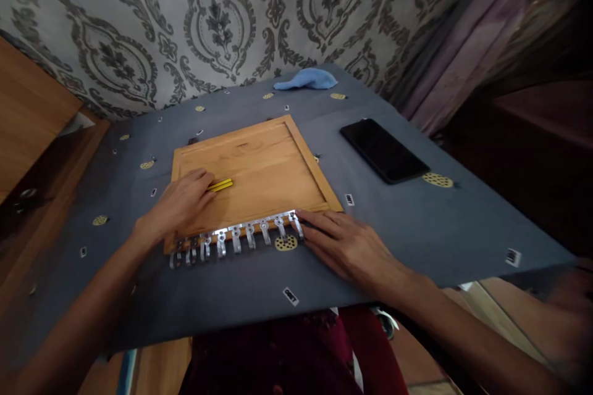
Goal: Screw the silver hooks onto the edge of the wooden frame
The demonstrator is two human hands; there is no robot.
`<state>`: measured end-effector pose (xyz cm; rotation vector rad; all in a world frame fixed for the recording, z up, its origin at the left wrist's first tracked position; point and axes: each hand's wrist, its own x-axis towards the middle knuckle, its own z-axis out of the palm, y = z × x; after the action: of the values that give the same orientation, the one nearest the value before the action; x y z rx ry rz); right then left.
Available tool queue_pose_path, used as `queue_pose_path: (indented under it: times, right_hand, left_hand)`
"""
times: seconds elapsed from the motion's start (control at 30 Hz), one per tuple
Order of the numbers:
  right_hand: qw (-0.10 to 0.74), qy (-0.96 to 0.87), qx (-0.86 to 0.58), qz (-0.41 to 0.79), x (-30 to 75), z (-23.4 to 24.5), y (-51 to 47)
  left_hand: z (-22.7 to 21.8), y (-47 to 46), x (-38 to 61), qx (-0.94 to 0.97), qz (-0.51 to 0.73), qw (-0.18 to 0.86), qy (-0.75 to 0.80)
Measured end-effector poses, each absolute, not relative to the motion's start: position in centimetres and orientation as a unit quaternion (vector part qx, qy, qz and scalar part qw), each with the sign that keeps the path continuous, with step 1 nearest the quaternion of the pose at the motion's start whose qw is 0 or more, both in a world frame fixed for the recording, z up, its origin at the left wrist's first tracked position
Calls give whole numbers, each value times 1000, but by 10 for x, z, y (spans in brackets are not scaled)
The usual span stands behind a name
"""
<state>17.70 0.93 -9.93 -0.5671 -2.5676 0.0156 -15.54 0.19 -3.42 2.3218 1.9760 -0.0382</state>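
Note:
A wooden framed panel (259,163) lies flat on the table. Along its near edge runs a metal hook rail (236,234), its several curved hooks hanging out over the edge. My left hand (188,200) rests on the panel's left part with curled fingers. From them sticks out a slim yellow stick (223,185) with a dark line along it; its exact kind is hidden. At the panel's near right corner my right hand (345,244) has its fingers closed at the right end of the rail, beside the last hook.
A black phone (384,151) lies right of the panel, and a blue cloth (308,79) at the back by the patterned wall (273,12). The grey printed tablecloth (407,228) covers the table. Wooden furniture (32,105) stands at the left, a purple curtain (482,31) at the right.

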Motion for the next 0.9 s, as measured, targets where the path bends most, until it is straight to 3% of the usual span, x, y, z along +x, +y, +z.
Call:
queue_pose_path:
  times: [0.13, 0.2, 0.3, 0.4, 0.9]
  right_hand:
    - [257, -943, -210, 3, 176, -98, 8]
    - [263, -942, -210, -1, 176, -98, 8]
    - [273, -939, -208, -2, 176, -99, 8]
    - [271, -940, -207, 4, 176, -100, 9]
    - [271, -940, -209, 9, 176, -100, 8]
  left_hand:
    - [-16, 9, -147, 753, 14, 7, 657]
    - [-1, 9, -136, 750, 149, 2, 644]
    - [19, 3, -105, 711, 430, 124, 543]
    - [27, -7, -68, 667, 529, 198, 487]
    - [-27, -17, -30, 710, 467, 210, 483]
